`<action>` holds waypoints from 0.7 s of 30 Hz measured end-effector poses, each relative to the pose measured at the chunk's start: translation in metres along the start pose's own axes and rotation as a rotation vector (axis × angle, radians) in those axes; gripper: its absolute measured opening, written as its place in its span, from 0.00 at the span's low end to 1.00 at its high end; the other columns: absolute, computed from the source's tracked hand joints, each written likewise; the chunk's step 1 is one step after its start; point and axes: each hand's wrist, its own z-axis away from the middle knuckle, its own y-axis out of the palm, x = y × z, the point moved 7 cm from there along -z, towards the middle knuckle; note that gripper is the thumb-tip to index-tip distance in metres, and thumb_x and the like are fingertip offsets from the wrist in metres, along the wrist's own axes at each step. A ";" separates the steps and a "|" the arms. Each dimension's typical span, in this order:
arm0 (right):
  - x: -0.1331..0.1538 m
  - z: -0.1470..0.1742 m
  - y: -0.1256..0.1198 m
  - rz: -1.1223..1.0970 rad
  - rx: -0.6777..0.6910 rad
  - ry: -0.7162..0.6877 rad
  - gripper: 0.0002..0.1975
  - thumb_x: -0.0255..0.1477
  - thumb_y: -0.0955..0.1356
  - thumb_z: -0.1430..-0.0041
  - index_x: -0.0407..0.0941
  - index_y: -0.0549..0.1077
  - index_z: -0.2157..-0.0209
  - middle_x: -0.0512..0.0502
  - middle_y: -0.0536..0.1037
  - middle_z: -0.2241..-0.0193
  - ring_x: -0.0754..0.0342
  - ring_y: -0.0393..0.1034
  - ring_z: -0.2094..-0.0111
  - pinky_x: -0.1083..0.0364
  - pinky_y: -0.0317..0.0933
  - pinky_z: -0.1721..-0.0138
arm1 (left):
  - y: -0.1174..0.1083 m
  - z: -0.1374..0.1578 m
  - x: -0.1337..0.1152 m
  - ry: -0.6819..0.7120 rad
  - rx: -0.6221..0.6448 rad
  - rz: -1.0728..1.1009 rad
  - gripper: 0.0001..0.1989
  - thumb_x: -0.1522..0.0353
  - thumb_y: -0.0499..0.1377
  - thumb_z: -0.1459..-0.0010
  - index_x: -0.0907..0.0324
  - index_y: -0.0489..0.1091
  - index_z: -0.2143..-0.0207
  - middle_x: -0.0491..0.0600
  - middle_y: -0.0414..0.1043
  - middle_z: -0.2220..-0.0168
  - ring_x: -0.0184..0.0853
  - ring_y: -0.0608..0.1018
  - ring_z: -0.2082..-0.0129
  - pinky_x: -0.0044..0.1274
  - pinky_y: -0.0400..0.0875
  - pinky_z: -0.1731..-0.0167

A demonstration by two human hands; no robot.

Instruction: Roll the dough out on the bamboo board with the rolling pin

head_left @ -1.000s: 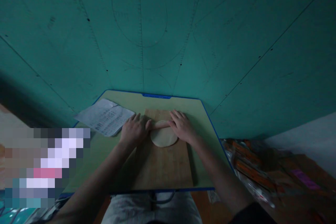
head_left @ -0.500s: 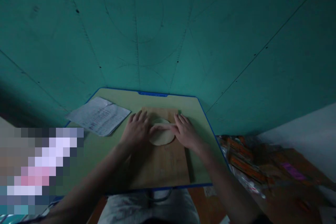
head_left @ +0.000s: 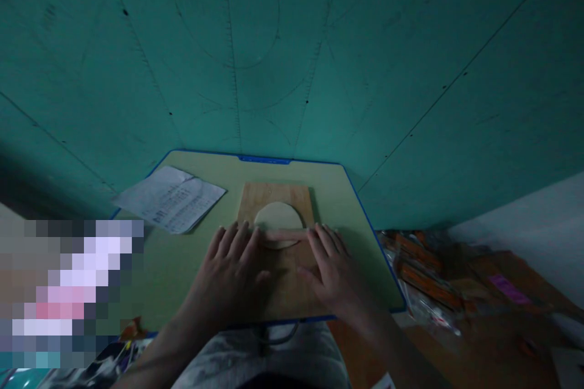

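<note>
Dough disc (head_left: 277, 214) (quantity: one): on one desk (head_left: 328, 185), toward the far edge of one board (head_left: 285, 292). Left hand (head_left: 230, 273) and right hand (head_left: 336, 273), fingers extended, rest on one rolling pin (head_left: 285, 235) lying across the disc.

Rolling pin (head_left: 288, 235) drawn back — now across near part of dough (head_left: 278, 216), hands (head_left: 232, 264) (head_left: 335, 268) back too, thumbs (head_left: 263, 278) off the pin

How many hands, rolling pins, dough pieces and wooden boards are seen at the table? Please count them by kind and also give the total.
Left hand and right hand: 2
Rolling pin: 1
Dough piece: 1
Wooden board: 1
Total: 5
</note>
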 end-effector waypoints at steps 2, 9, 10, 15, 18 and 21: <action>-0.001 -0.013 0.001 0.020 0.018 0.010 0.32 0.43 0.62 0.32 0.36 0.61 0.35 0.28 0.63 0.36 0.36 0.54 0.34 0.38 0.55 0.37 | 0.007 -0.007 0.004 -0.023 0.030 0.001 0.33 0.55 0.54 0.38 0.66 0.61 0.37 0.66 0.65 0.38 0.58 0.67 0.38 0.47 0.59 0.39; -0.027 -0.123 0.020 0.053 0.022 0.200 0.20 0.37 0.57 0.28 0.44 0.77 0.53 0.37 0.78 0.52 0.45 0.70 0.48 0.47 0.61 0.46 | 0.035 -0.098 0.054 -0.213 0.161 -0.043 0.26 0.55 0.48 0.32 0.63 0.70 0.44 0.66 0.69 0.41 0.55 0.70 0.40 0.44 0.66 0.45; -0.030 -0.131 0.022 0.064 0.015 0.228 0.20 0.37 0.57 0.27 0.44 0.77 0.53 0.37 0.78 0.53 0.45 0.70 0.50 0.47 0.61 0.47 | 0.036 -0.105 0.059 -0.252 0.175 -0.039 0.26 0.55 0.47 0.31 0.63 0.71 0.45 0.66 0.69 0.41 0.54 0.71 0.41 0.44 0.67 0.46; -0.020 -0.106 0.022 0.056 -0.038 0.144 0.24 0.38 0.58 0.28 0.40 0.67 0.39 0.33 0.69 0.39 0.40 0.61 0.39 0.42 0.56 0.40 | 0.026 -0.083 0.048 -0.301 0.091 -0.047 0.28 0.54 0.50 0.33 0.66 0.67 0.41 0.69 0.63 0.37 0.57 0.68 0.38 0.45 0.64 0.43; -0.007 -0.051 0.016 -0.021 -0.059 0.080 0.27 0.39 0.61 0.30 0.39 0.64 0.36 0.32 0.67 0.38 0.39 0.56 0.35 0.40 0.52 0.36 | 0.015 -0.034 0.018 -0.148 0.039 -0.022 0.30 0.56 0.52 0.35 0.67 0.65 0.39 0.67 0.70 0.42 0.56 0.72 0.42 0.45 0.62 0.41; 0.002 -0.003 0.007 -0.027 -0.078 0.074 0.31 0.41 0.61 0.31 0.41 0.58 0.33 0.33 0.63 0.35 0.39 0.52 0.33 0.36 0.49 0.34 | 0.000 0.008 -0.004 -0.023 -0.056 -0.015 0.32 0.55 0.52 0.35 0.67 0.61 0.37 0.66 0.67 0.39 0.55 0.69 0.39 0.44 0.61 0.39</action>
